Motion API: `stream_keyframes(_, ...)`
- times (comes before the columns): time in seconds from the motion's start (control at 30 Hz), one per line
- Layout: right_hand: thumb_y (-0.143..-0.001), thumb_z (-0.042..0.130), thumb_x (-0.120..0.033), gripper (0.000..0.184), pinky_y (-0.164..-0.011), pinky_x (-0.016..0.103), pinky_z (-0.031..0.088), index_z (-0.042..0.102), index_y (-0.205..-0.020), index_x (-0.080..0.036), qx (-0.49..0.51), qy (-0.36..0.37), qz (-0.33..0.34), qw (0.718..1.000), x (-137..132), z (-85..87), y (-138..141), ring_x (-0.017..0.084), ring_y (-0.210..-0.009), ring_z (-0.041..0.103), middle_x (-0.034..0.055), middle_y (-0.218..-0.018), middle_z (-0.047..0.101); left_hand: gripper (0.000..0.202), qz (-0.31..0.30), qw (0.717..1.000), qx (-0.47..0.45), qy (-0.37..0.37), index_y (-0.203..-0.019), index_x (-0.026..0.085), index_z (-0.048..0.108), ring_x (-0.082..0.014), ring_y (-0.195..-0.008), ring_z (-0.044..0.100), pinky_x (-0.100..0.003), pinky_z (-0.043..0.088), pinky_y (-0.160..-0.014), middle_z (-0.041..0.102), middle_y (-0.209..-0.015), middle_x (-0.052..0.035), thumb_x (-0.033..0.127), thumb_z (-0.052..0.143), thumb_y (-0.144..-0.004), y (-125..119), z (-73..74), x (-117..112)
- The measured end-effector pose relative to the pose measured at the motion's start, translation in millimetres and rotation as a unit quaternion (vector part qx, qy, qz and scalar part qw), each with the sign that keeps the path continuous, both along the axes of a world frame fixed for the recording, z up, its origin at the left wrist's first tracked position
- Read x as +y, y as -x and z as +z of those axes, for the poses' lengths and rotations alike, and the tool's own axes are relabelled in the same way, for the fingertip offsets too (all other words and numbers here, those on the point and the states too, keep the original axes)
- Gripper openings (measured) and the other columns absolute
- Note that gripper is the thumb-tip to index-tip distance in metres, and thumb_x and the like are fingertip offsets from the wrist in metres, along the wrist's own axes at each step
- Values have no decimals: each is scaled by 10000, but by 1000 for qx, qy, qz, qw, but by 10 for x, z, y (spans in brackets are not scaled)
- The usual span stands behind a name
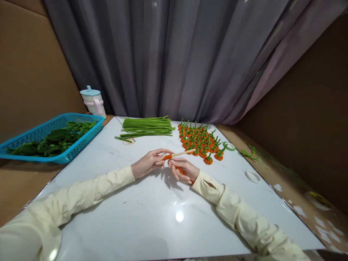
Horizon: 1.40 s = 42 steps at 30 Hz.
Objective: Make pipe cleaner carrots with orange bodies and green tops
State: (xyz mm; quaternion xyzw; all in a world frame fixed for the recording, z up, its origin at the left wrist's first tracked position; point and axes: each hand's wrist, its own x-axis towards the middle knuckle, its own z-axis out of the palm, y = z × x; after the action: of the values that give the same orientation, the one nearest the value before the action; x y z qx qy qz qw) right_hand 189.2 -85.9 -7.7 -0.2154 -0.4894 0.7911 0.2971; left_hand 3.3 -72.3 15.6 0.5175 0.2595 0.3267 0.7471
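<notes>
The left hand (148,164) pinched a pale stick (185,153), its end wound in orange! Alongside, the right hand (187,167) gripped an orange strand (179,169), near the clustered orange-and-green pieces (200,140).

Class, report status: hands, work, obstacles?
Left hand gripping stick; right hand holding orange strand. Orange coil around stick. Orange-green pieces beyond tip, apparently not blocking.
</notes>
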Motion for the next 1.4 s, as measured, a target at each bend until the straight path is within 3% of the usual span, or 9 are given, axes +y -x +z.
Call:
stream_keyframes(0.17, -855, 466, -260, 145, -184, 143, 273, 501, -863, -119, 0, 6, 10, 1000, -1, 10, 1, 48, -210, 296, -10, -515, 617, 264, 37, 997, 37, -64, -969, 123, 618, -48, -445, 222, -217, 332, -577, 330, -489, 88, 299, 560, -781, -24, 18, -32)
stream_keyframes(0.3, -862, 453, -277, 168, -189, 146, 267, 510, -863, -118, -9, 8, 8, 1000, -11, 12, 14, 50, -212, 299, -4, -513, 620, 278, 67, 988, 84, -114, -951, 115, 626, -74, -505, 334, -225, 336, -574, 472, -599, 30, 311, 532, -777, -26, 33, -48)
stream_keyframes(0.43, -874, 441, -324, 255, -196, 154, 257, 533, -930, -93, -32, 12, 12, 999, -15, 6, 35, 61, -216, 332, 13, -512, 627, 298, 100, 958, 159, -215, -1005, 135, 617, -103, -552, 403, -221, 349, -571, 477, -594, 23, 295, 439, -828, -11, 8, -51)
stream_keyframes(0.57, -864, 460, -350, 330, -207, 160, 261, 542, -1011, -66, -48, 16, 9, 999, -7, 6, 57, 69, -231, 375, 18, -521, 633, 325, 139, 877, 285, -360, -1114, 176, 567, -108, -528, 462, -215, 369, -568, 547, -610, 21, 227, 378, -856, 19, -7, -40)
stream_keyframes(0.7, -858, 474, -368, 355, -208, 158, 258, 554, -1017, -62, -65, 31, 9, 997, 3, 11, 66, 70, -240, 401, 33, -539, 647, 343, 112, 769, 351, -522, -1116, 175, 562, -153, -710, 581, -242, 419, -675, 646, -823, -50, 147, 382, -824, 61, -14, 5)
stream_keyframes(0.83, -845, 498, -369, 346, -203, 156, 246, 580, -938, -47, -78, 37, 24, 996, 1, 15, 59, 69, -234, 404, 54, -527, 651, 436, 92, 701, 441, -552, -1181, 187, 507, -165, -630, 565, -235, 388, -597, 627, -722, -42, 87, 402, -770, 111, 51, 57)
stream_keyframes(0.97, -833, 510, -358, 310, -185, 154, 194, 585, -826, -56, -59, 16, 31, 998, 0, 13, 45, 61, -201, 356, 39, -468, 625, 255, 78, 722, 491, -481, -960, 176, 599, -141, -460, 440, -227, 277, -498, 473, -497, 14, 135, 418, -786, 169, 215, 94)
stream_keyframes(1.13, -840, 490, -352, 273, -186, 142, 198, 549, -752, -101, -32, 1, 16, 999, 3, 24, 14, 50, -183, 314, -6, -421, 592, 137, 47, 778, 482, -400, -684, 161, 580, -133, -474, 407, -223, 239, -488, 454, -493, 15, 181, 462, -751, 211, 388, 106)
stream_keyframes(1.4, -812, 509, -345, 267, -182, 159, 179, 540, -712, -100, -37, 5, 57, 998, -23, 36, -31, 60, -176, 292, -8, -380, 555, 160, -113, 849, 436, -275, -581, 172, 502, -106, -442, 340, -215, 255, -460, 384, -454, 42, 252, 492, -720, 161, 416, 53)
